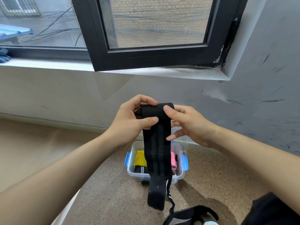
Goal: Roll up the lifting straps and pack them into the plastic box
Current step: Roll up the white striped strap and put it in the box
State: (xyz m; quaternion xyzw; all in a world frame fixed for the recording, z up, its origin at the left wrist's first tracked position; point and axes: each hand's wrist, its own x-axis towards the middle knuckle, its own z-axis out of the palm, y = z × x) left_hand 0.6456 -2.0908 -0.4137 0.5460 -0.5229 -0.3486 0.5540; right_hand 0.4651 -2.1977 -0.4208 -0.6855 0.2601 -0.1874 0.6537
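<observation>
A long black lifting strap (156, 143) hangs from both hands in mid-air, its top end partly rolled. My left hand (133, 120) grips the roll from the left, thumb across the front. My right hand (186, 124) pinches the roll's right side with thumb on top. The strap's loose end dangles down past the clear plastic box (178, 175) with blue latches on the floor below. Inside the box lie a yellow roll (141, 158), a pink roll (173, 161) and a black roll (139, 170).
Another black strap (191, 215) lies on the speckled floor at the bottom. A dark cloth (272, 210) sits at bottom right. Ahead is a grey wall under a black-framed window (146, 57) with a sill.
</observation>
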